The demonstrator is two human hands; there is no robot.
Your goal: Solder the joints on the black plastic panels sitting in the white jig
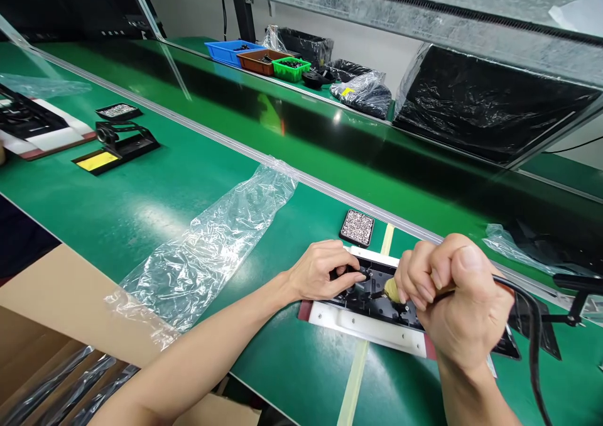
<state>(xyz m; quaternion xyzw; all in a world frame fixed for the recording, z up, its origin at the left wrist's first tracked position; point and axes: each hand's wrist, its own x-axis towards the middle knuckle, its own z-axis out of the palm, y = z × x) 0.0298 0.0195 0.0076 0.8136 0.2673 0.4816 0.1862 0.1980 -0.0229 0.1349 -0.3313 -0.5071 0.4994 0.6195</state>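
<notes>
A long black plastic panel (372,283) with moulded studs and holes lies in a white fixture (377,328) with reddish ends. My left hand (325,269) rests over the panel's left part, thumb and fingertips curled close together; anything between them is too small to make out. My right hand (459,294) is closed around a soldering iron (392,290) with a yellowish grip, its dark tip pointing down at the middle of the panel. From behind that hand runs a black cable (534,344). Just beyond the fixture sits a small black tray (357,227) full of tiny shiny metal pieces.
Crumpled clear plastic film (217,244) lies left of my hands. An iron stand with a yellow sponge (97,161) stands farther left; another black stand (572,316) is at right. Beyond the metal rail (226,142) are blue (230,52), brown (258,63) and green (291,70) bins.
</notes>
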